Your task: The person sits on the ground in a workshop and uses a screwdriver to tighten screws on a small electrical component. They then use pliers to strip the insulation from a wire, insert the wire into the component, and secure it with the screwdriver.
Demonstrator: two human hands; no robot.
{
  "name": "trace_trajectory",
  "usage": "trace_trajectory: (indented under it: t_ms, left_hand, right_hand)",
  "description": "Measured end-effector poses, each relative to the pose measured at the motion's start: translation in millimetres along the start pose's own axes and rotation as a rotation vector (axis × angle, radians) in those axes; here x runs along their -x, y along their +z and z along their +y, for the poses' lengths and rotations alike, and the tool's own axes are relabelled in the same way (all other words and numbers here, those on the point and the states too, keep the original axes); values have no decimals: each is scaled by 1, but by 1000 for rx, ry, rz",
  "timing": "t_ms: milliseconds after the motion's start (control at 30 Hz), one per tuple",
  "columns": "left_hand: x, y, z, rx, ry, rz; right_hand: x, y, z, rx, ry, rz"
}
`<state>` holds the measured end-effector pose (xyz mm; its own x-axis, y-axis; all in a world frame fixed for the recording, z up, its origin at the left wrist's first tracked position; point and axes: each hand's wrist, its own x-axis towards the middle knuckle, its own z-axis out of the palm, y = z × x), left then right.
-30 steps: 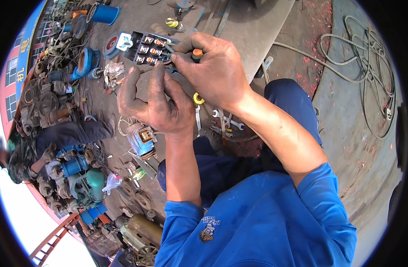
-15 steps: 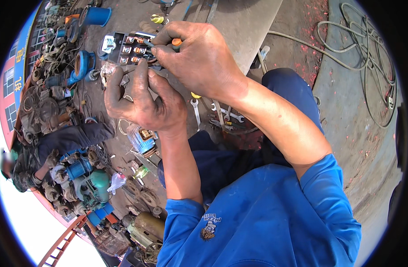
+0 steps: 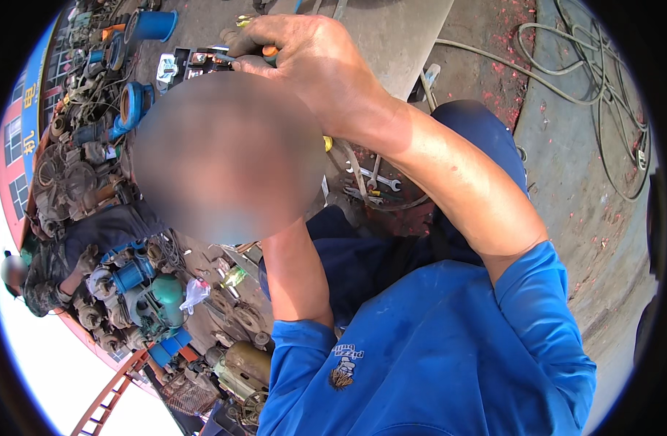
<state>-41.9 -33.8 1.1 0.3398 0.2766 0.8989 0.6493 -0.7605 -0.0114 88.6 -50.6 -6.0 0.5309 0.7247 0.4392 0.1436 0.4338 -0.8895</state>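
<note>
My right hand [image 3: 315, 65] is closed around a screwdriver [image 3: 270, 52] with an orange-ended handle. Its fingertips are over a black electrical contactor [image 3: 197, 58] with copper and silvery metal contacts, near the top of the view. Much of the contactor is hidden behind the hand and a round blurred patch. That patch also covers my left hand [image 3: 250, 174], below the contactor, so its fingers and anything in them cannot be made out. Only the left wrist and forearm show plainly.
Several wrenches [image 3: 380, 182] lie on the ground by my knees. A metal sheet [image 3: 399, 40] is at the top, and a coiled hose [image 3: 602, 87] at the right. Old motors and pump parts [image 3: 133, 276] fill the left side, where another person [image 3: 57, 272] sits among them.
Both my hands and the contactor sit slightly higher and further left in the view. A blurred patch now hides my left hand, whose fingers showed earlier. The right hand keeps its grip.
</note>
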Motion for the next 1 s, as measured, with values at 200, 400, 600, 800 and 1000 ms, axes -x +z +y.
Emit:
trace_trajectory:
  t_ms: [200, 400, 600, 800, 1000]
  left_hand:
    - [1, 2, 1, -66, 14, -41]
    - [1, 4, 0, -12, -6, 6]
    - [1, 7, 2, -109, 38, -29]
    - [-3, 15, 1, -196, 139, -4]
    - [-8, 24, -1, -48, 56, -28]
  right_hand:
    - [2, 0, 2, 33, 37, 29]
    - [7, 1, -5, -28, 191, -15]
    - [3, -1, 4, -1, 94, 20]
    - [-9, -20, -20, -28, 342, -178]
    - [-6, -25, -30, 229, 132, -188]
